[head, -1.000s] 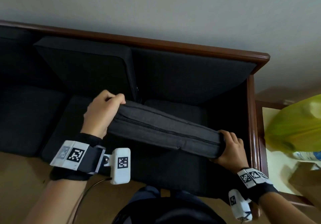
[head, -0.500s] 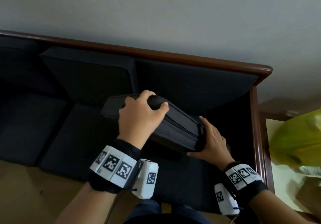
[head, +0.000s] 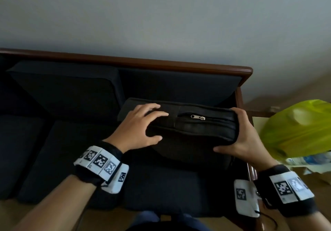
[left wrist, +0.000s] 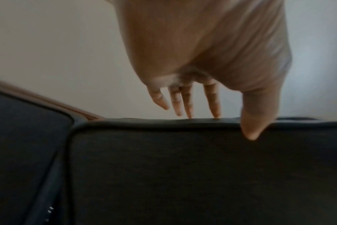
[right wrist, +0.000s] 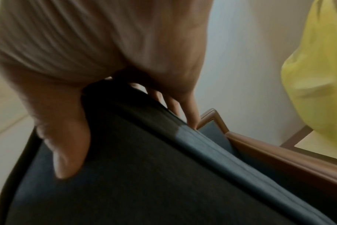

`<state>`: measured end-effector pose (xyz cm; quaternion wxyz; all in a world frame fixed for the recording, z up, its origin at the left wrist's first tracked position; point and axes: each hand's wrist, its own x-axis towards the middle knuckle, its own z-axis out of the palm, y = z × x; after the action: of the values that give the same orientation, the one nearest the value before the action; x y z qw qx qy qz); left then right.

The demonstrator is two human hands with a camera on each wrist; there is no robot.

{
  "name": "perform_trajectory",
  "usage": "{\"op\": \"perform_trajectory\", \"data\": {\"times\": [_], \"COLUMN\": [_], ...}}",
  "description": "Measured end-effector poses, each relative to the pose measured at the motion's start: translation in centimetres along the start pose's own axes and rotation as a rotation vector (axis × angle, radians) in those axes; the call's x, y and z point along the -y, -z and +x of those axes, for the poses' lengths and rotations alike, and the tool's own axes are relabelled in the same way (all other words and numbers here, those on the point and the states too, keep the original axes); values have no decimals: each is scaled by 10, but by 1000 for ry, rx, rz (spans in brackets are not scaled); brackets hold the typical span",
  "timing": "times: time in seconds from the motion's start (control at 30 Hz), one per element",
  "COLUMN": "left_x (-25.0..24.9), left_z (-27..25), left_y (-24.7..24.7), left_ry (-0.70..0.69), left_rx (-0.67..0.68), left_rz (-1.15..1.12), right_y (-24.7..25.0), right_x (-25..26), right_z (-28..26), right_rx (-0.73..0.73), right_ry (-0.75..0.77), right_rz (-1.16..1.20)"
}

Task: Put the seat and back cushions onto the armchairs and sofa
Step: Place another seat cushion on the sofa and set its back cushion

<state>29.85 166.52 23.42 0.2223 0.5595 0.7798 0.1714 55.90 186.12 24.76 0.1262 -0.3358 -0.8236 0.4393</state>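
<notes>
A dark cushion (head: 197, 128) (left wrist: 183, 175) (right wrist: 144, 175) stands on edge on the sofa's right seat cushion (head: 170, 186), its zipper side facing up, in front of the right back cushion (head: 175, 85). My left hand (head: 141, 128) (left wrist: 217, 106) lies over its top left part, fingers spread and straight on the top edge, thumb on the front face. My right hand (head: 245, 137) (right wrist: 98, 50) grips the right end, thumb on the front and fingers wrapped behind. Another back cushion (head: 68, 87) and seat cushion (head: 80, 159) sit to the left.
The sofa's brown wooden frame (head: 125, 63) runs along the back and down the right arm, close beside my right hand. A yellow-green plastic bag (head: 297, 128) (right wrist: 321, 76) sits on a side table just right of the sofa. A grey wall rises behind.
The cushion has been turned from a low, slanted hold to standing on edge at the right seat. My left hand moved onto its top edge; my right hand shifted round its right end.
</notes>
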Motion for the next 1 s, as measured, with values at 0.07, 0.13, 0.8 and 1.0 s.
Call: {"op": "perform_trajectory", "data": {"times": [0.07, 0.13, 0.8, 1.0], "left_x": [21, 37, -66, -115], "left_z": [12, 26, -8, -18], "left_y": [2, 1, -55, 15], "left_ry": [65, 150, -50, -39], "left_rx": [144, 250, -84, -126], "left_rz": [140, 219, 202, 419], "right_y": [8, 14, 0, 11], "right_x": [0, 0, -31, -20], "right_z": [-3, -5, -72, -61], "right_rx": [-14, 53, 27, -3], "right_ry": [-34, -92, 24, 122], "right_rz": [-116, -304, -771, -418]}}
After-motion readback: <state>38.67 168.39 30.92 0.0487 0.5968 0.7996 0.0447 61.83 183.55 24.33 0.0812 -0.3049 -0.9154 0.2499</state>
